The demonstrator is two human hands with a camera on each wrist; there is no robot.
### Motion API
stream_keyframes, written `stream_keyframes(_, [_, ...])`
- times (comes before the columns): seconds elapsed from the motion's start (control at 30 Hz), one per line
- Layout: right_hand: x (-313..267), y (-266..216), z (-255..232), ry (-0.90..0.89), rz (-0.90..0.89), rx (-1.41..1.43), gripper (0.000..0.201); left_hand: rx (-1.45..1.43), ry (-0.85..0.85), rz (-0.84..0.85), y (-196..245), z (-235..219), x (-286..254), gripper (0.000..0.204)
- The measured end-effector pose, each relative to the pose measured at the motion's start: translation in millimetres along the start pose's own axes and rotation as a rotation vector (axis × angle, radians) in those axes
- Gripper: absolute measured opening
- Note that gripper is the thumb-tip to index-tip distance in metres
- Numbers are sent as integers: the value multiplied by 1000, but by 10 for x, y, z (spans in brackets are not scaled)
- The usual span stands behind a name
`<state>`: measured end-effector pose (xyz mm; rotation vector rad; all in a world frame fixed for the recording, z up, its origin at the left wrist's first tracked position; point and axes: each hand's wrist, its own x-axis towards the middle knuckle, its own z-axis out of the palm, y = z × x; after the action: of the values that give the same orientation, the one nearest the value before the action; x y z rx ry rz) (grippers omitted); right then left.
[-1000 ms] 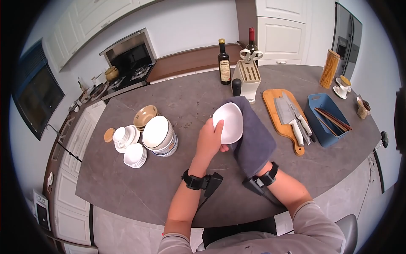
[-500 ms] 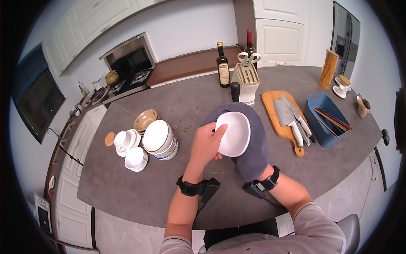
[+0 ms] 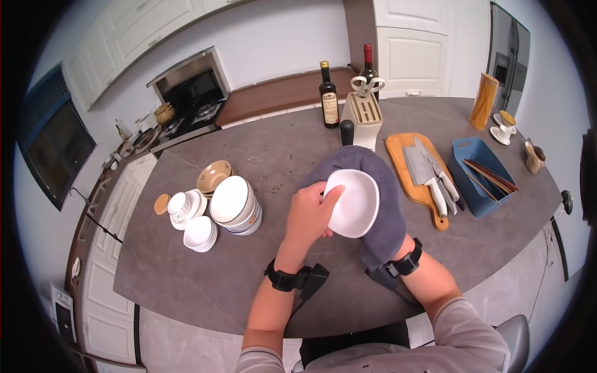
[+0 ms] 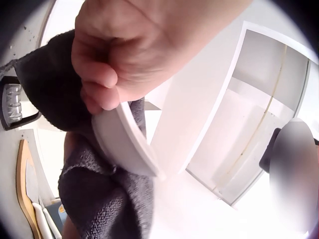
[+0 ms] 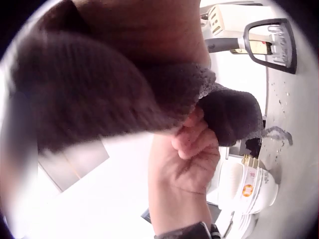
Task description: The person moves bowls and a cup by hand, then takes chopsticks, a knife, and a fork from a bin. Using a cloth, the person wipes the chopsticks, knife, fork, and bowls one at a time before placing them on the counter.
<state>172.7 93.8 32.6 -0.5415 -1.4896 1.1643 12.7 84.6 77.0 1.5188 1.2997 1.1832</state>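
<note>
Thumb on the inside and fingers behind, my left hand (image 3: 309,214) pinches the rim of a small white bowl (image 3: 354,205), tilted with its hollow toward me. A dark grey towel (image 3: 390,202) wraps behind the bowl and covers my right hand (image 5: 159,32), whose fingers are hidden under the cloth. In the left wrist view the outer side of the bowl (image 4: 117,142) lies against the folded towel (image 4: 114,204). Both hands are held above the grey countertop.
Stacked large bowls (image 3: 230,202), small white bowls (image 3: 200,233) and brown bowls (image 3: 214,177) stand left. Ahead is a knife block (image 3: 364,118) by two bottles. On the right lie a cutting board (image 3: 404,168) with knives and a blue basket (image 3: 482,199) with chopsticks.
The bowl has moved right and toward me with my left hand. The towel, earlier hanging mostly at the bowl's right, now spreads around behind it on both sides.
</note>
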Motion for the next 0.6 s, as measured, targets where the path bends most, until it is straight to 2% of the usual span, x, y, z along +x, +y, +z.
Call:
stream_keyframes(0.03, [18, -21, 93, 11, -169, -278, 43, 0, 4, 0, -32, 10, 25, 34])
stream_keyframes(0.07, [-12, 50, 158, 68, -282, -432, 42, -81, 56, -17, -67, 20, 54, 35])
stream_keyframes(0.1, [-31, 4, 238, 68, -281, -431, 42, -161, 105, -34, -85, 25, 72, 36])
stream_keyframes(0.17, [-89, -144, 379, 116, -183, -348, 42, -206, 98, -45, -88, 24, 72, 37])
stream_keyframes(0.2, [-33, -95, 423, 118, -34, 219, 42, -213, 79, -49, -86, 28, 65, 36])
stream_keyframes(0.23, [-28, -134, 377, 124, -32, 220, 42, -219, 60, -52, -82, 28, 57, 36])
stream_keyframes(0.3, [3, -322, 184, -144, -34, 241, 42, -132, -8, -55, -19, 7, 7, 36])
stream_keyframes(0.33, [6, -170, 66, -61, -111, 5, 41, -50, -72, -53, 16, 3, -15, 35])
stream_keyframes(0.43, [-59, -60, -181, 30, -78, -165, 40, 45, -96, -11, 67, 47, -65, 34])
stream_keyframes(0.47, [-46, 136, -204, 13, 196, 496, 41, 45, -95, -11, 62, 73, -60, 34])
stream_keyframes(0.5, [-31, 84, -164, 11, 196, 496, 41, 15, -34, -8, 48, 103, -52, 35])
stream_keyframes(0.57, [18, -118, 12, -43, 42, 204, 40, -14, 28, -6, -1, 123, -16, 37])
stream_keyframes(0.6, [39, -174, 90, -61, -83, -121, 39, -77, 70, -36, -47, 128, 23, 37])
